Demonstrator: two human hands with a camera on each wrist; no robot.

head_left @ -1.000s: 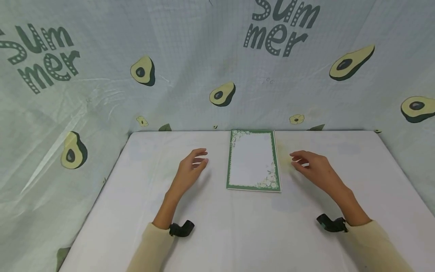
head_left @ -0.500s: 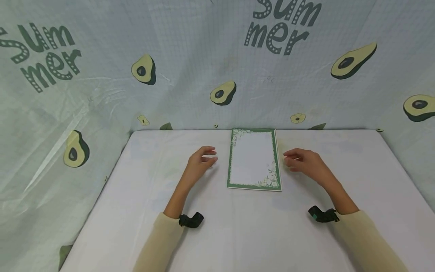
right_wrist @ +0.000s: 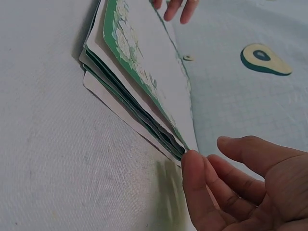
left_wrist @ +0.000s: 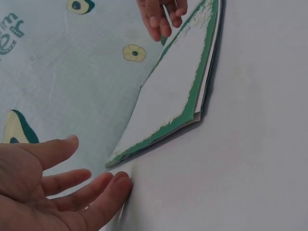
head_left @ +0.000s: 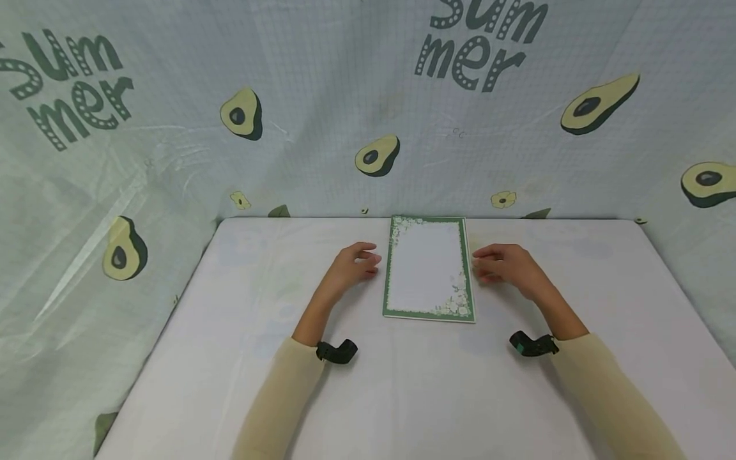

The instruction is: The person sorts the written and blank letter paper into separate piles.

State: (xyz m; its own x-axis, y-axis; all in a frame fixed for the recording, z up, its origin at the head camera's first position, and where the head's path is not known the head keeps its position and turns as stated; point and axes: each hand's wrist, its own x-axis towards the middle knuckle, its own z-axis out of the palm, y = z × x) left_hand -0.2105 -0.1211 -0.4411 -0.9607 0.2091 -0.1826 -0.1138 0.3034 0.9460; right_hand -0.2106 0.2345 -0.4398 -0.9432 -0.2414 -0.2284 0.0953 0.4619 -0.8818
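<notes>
Stack of paper (head_left: 428,268) lies flat on the white desk (head_left: 431,396), around mid-width, its far end at the desk's far edge. Top sheet white, green border (head_left: 428,315), pale flowers at the far left and near right corners. From the right wrist view, several layers below, edges uneven, one pale sheet jutting out at the bottom.

Left hand (head_left: 353,264) just left of the stack, beside the far half of its edge; fingers loosely bent and spread, holding nothing, narrow gap to the paper.

Right hand (head_left: 506,265) at the right edge, fingers loosely curved, no grip on anything; fingertips right by the layers, contact cannot be told.

Both wrists carry a black camera (head_left: 338,351) below beige sleeves (head_left: 282,396).

Behind and left, a pale cloth (head_left: 310,64) with avocado prints (head_left: 376,155) and "summer" lettering (head_left: 471,45).
</notes>
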